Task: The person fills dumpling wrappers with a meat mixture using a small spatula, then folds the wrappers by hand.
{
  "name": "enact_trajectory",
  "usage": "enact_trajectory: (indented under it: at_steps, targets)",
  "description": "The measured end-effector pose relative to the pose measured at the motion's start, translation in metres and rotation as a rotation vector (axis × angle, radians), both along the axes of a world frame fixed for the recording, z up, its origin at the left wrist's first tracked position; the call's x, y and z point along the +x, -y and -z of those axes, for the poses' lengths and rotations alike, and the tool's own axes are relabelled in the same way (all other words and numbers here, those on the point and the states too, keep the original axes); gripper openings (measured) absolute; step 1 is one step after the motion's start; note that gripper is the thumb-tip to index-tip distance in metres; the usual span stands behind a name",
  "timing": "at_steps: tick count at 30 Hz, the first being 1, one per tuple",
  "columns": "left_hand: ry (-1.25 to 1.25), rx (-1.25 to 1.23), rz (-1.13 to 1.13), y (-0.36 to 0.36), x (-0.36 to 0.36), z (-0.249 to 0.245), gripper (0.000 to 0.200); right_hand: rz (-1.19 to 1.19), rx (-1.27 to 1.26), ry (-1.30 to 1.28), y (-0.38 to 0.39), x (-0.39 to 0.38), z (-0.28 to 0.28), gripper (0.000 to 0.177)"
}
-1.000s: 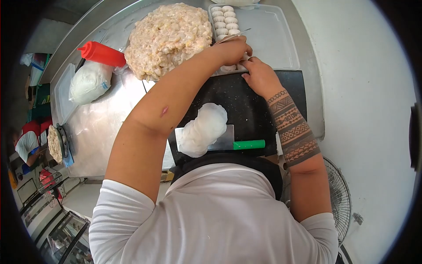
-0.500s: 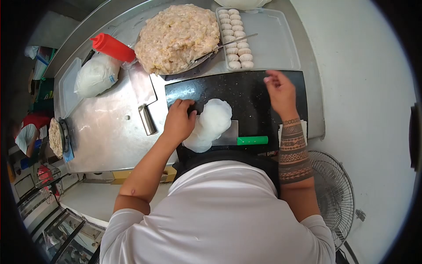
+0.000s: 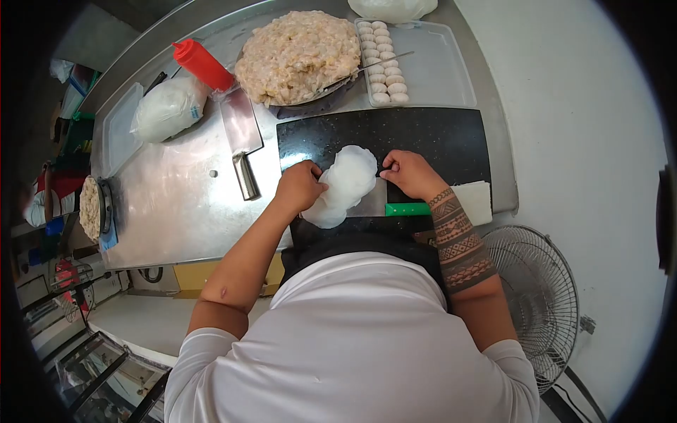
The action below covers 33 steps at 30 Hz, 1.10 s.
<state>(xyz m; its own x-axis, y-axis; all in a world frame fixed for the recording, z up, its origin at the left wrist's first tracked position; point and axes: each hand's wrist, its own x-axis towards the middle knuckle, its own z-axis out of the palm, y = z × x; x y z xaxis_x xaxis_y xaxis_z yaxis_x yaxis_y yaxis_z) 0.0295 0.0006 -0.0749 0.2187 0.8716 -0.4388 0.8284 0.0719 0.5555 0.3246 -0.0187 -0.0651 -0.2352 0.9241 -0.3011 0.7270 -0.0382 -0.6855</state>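
Fingers, left hand (image 3: 302,186): loosely curled, a small gap between thumb and forefinger, thumb against the white rounds (image 3: 352,171) at their 9 o'clock. Fingers, right hand (image 3: 411,175): bent inward, thumb and forefinger close together just beside the rounds at 3 o'clock; whether I pinch anything there, I cannot tell.

Rounds: thin, pale, slightly translucent, overlapping in a slanted spread from 1 to 7 o'clock, in front of me, partly over a metal blade (image 3: 369,205) with a green handle (image 3: 408,209) at 4 o'clock.

Surface, counted from the rounds: one black board (image 3: 444,134) beneath, on a steel table (image 3: 166,211). At 11, a heaped lumpy mixture (image 3: 300,56). At 1, a clear tray (image 3: 437,67), small pleated white pieces (image 3: 388,72) in two rows along its near-mixture side. At 10, a cleaver (image 3: 240,123) with metal handle; beyond it, a red squeeze bottle (image 3: 203,65) and a filled plastic bag (image 3: 169,109). At 3, a white sheet (image 3: 475,200).

Room: wire fan (image 3: 536,303) at 4; pale wall (image 3: 585,176) beyond; another person (image 3: 53,201) at 9.
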Motion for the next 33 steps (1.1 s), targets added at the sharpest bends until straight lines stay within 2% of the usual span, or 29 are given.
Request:
enact_trajectory:
  at_steps: [4, 7, 10, 12, 16, 19, 20, 21, 24, 27, 31, 33]
  targets:
    - [0.025, -0.006, 0.018, 0.001, -0.004, -0.003, 0.030, 0.060, -0.051, -0.072, -0.001, 0.002, 0.000, 0.025]
    - [0.164, 0.005, -0.012, 0.003, -0.010, 0.003, 0.025, 0.158, -0.017, -0.177, -0.022, 0.014, 0.003, 0.022]
    - [0.279, -0.028, -0.091, 0.001, -0.015, 0.017, 0.023, 0.385, 0.168, -0.091, -0.071, 0.030, 0.008, 0.035]
    - [0.319, -0.109, -0.139, 0.000, -0.014, 0.018, 0.024, 0.448, 0.358, -0.065, -0.112, 0.046, 0.019, 0.046]
    - [0.234, -0.070, -0.126, -0.001, -0.008, 0.010, 0.023, 0.457, 0.352, 0.051, -0.184, 0.056, 0.009, 0.055]
    - [0.203, -0.043, -0.118, 0.001, -0.005, 0.008, 0.023, 0.363, 0.287, 0.165, -0.225, 0.059, 0.015, 0.058]
    - [0.195, -0.029, -0.134, 0.002, -0.004, 0.006, 0.024, 0.253, 0.215, 0.161, -0.234, 0.058, 0.014, 0.060]
    - [0.186, -0.016, -0.149, 0.004, -0.003, 0.005, 0.024, 0.143, 0.142, 0.157, -0.240, 0.057, 0.016, 0.062]
    - [0.160, 0.085, -0.151, 0.008, -0.001, 0.012, 0.024, 0.127, 0.096, 0.090, -0.243, 0.049, 0.013, 0.063]
    - [0.151, 0.022, -0.157, 0.005, -0.001, 0.011, 0.022, 0.091, 0.086, 0.170, -0.247, 0.042, 0.012, 0.060]
    - [0.104, 0.060, -0.110, 0.004, 0.000, 0.009, 0.023, 0.148, 0.052, 0.122, -0.250, 0.043, 0.017, 0.055]
    - [0.105, 0.074, -0.108, 0.005, 0.000, 0.009, 0.023, 0.174, 0.041, 0.017, -0.251, 0.052, 0.022, 0.051]
